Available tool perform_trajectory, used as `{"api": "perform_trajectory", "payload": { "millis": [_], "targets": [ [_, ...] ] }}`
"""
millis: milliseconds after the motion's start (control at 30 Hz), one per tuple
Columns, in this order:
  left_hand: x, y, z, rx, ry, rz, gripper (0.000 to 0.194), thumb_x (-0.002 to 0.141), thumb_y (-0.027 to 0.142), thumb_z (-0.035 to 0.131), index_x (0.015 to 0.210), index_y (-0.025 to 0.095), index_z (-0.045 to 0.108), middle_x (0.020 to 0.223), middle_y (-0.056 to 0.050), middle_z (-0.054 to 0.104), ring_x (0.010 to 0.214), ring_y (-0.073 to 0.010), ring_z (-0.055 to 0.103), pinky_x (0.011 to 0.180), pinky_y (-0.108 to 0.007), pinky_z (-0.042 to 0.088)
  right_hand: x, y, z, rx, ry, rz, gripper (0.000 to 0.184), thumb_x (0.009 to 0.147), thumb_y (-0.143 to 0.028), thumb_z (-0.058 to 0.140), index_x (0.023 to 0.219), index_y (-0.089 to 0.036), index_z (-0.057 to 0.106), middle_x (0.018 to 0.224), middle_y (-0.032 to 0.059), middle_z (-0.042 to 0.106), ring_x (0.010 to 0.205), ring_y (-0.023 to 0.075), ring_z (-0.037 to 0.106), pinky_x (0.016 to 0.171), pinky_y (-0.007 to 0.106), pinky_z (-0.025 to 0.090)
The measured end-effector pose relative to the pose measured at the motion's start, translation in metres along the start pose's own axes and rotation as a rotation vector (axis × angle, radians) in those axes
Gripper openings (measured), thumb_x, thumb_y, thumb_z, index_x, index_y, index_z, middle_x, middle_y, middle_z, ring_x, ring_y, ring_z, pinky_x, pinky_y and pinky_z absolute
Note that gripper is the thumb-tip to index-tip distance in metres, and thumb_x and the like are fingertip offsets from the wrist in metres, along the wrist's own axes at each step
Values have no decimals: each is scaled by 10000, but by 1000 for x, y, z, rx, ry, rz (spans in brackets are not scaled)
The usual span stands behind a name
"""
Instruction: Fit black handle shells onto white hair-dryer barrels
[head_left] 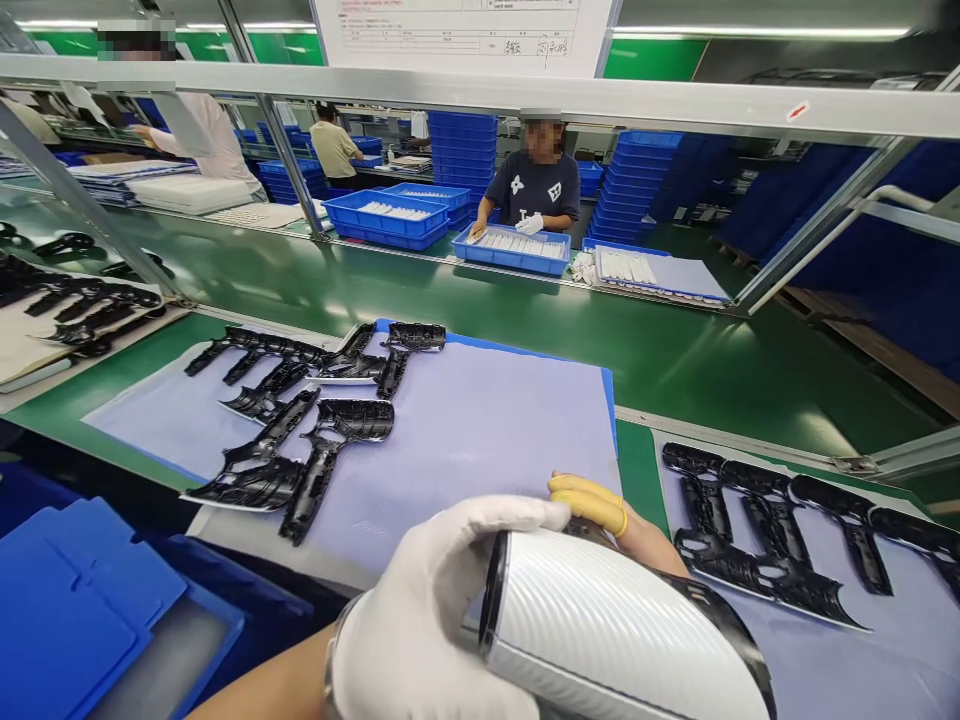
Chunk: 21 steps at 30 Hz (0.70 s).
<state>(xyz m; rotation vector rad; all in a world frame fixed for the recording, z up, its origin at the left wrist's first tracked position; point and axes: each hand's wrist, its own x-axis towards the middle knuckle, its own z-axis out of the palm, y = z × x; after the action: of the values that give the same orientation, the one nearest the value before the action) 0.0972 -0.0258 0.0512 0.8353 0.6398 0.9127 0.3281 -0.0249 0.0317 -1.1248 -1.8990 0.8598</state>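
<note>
Close in front of me is a white ribbed, rounded shell (615,620) with glossy black edges, which looks like a hair dryer housing. My left hand (420,610), in a white glove, is closed around its left end, thumb and fingers on either side. My right hand (637,530), with yellow finger cots, is closed on the far side of the housing; the shell hides most of it. Beyond my hands lie several black pistol-shaped housing halves (349,420) on a white sheet (487,420). More black housing halves (757,485) rest on the sheet at right.
A metal frame bar (480,92) crosses above the green bench (525,310). Blue bins (67,600) stand low at left. Across the bench, a person (532,185) handles white pieces in a blue tray (517,262). Black parts (90,300) lie at far left.
</note>
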Motion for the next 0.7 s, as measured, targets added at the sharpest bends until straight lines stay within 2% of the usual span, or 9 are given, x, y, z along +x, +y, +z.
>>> {"api": "perform_trajectory", "payload": {
  "millis": [67, 167, 300, 500, 567, 700],
  "targets": [
    [-4, 5, -1, 51, -84, 25, 778, 406, 320, 984, 1144, 292, 739, 1216, -71, 749, 1176, -435, 648, 1085, -528, 480, -1, 3, 2, -41, 48, -64, 330, 953, -379, 628, 1272, -306, 672, 1333, 78, 667, 1288, 251, 585, 1078, 374, 481],
    [-11, 13, -3, 105, -118, 75, 860, 415, 235, 983, 1225, 269, 696, 1310, -106, 695, 1226, -434, 614, 1108, -552, 447, -1, 0, 10, -69, 165, -115, 329, 968, -440, 611, 1257, -292, 658, 1324, 96, 652, 1301, 251, 564, 1113, 383, 435],
    [-16, 12, -11, 124, -112, 129, 832, 436, 159, 976, 1211, 276, 697, 1318, -113, 686, 1243, -402, 609, 1082, -520, 474, 1, -4, 13, -122, 236, -187, 270, 997, -325, 580, 1262, -320, 632, 1316, 66, 640, 1310, 228, 547, 1130, 374, 408],
    [-18, 3, -16, 128, -69, 95, 709, 560, 171, 938, 1220, 246, 690, 1333, -133, 670, 1243, -389, 609, 1037, -474, 514, 4, 0, 5, -242, 278, -352, 353, 944, -218, 642, 1287, -292, 606, 1310, 83, 620, 1324, 259, 528, 1136, 408, 419],
    [-17, 4, -15, 124, -102, 91, 756, 554, 164, 941, 1253, 258, 668, 1331, -128, 670, 1227, -383, 620, 1025, -462, 522, 4, -1, 1, -291, 287, -396, 411, 920, -131, 640, 1297, -289, 600, 1328, 85, 602, 1340, 272, 512, 1139, 430, 420],
    [-15, 3, -15, 137, -168, 81, 911, 463, 103, 965, 1292, 279, 631, 1312, -118, 677, 1179, -383, 648, 1000, -456, 537, 6, -13, -10, -380, 244, -371, 579, 877, 3, 607, 1353, -324, 561, 1393, 64, 532, 1398, 291, 432, 1157, 493, 388]
  ]
}}
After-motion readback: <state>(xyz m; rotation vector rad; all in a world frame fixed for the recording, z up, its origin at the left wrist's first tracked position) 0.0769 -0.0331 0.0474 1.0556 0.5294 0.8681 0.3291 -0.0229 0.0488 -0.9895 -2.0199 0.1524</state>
